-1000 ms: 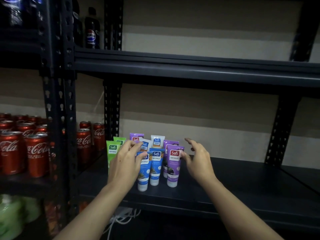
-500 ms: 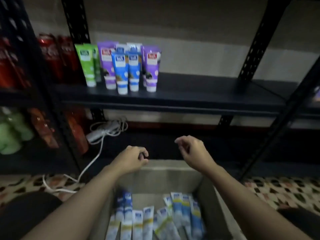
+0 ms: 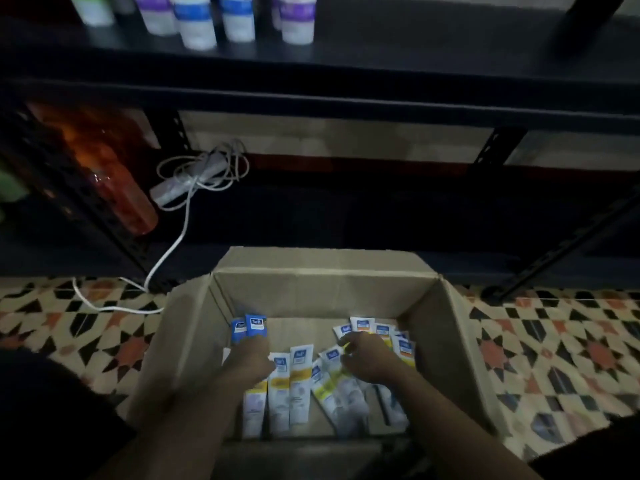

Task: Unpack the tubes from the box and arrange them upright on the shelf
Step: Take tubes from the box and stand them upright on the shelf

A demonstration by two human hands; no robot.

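Observation:
An open cardboard box (image 3: 322, 284) stands on the floor below the shelf (image 3: 398, 60). Several white-and-yellow tubes (image 3: 300, 379) lie flat inside it. My left hand (image 3: 247, 363) is down in the box's left side, closed around two blue tubes (image 3: 255, 327) whose ends stick up past my fingers. Over on the right side my right hand (image 3: 372, 360) rests on a fan of white tubes (image 3: 401, 346) with fingers curled; a firm grip cannot be made out. Several tubes (image 3: 197, 27) stand upright on the shelf at the top left, cut off by the frame.
A white power strip with coiled cable (image 3: 188, 183) lies on the lowest shelf, its cord trailing onto the patterned floor tiles (image 3: 554, 351). An orange bottle (image 3: 114, 174) lies at the left behind a black upright. A diagonal shelf post (image 3: 568, 244) stands at the right.
My view has dropped from the shelf to the box. Both hands left the standing tubes, came down and went into the box, the left one closing on blue tubes.

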